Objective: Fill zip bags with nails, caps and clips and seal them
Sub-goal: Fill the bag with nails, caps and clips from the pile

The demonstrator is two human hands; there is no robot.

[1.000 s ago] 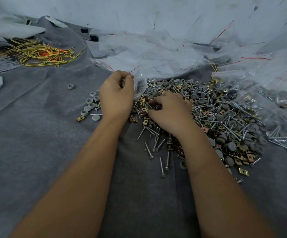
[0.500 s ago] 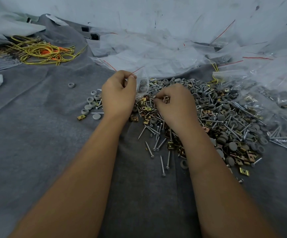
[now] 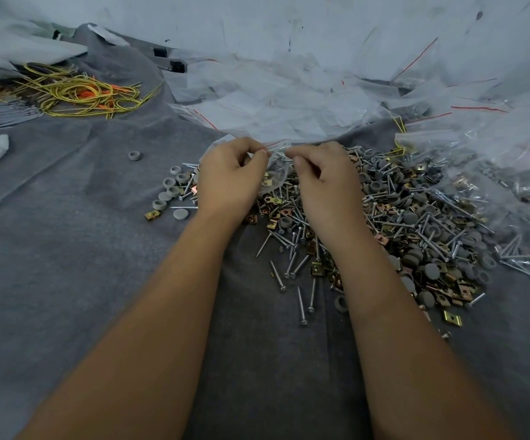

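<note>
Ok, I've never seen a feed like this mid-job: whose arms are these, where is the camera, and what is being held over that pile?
There is no machine here: a person works bare-handed, and the single picture comes from a camera worn on their head, looking forward and down. The left hand and right hand both pinch the top edge of a small clear zip bag that already holds some hardware. Below, on grey cloth, lies a mixed pile of screw-like nails, grey caps and brass clips. Behind it are heaps of empty bags, and to the far left, yellow wires.
</note>
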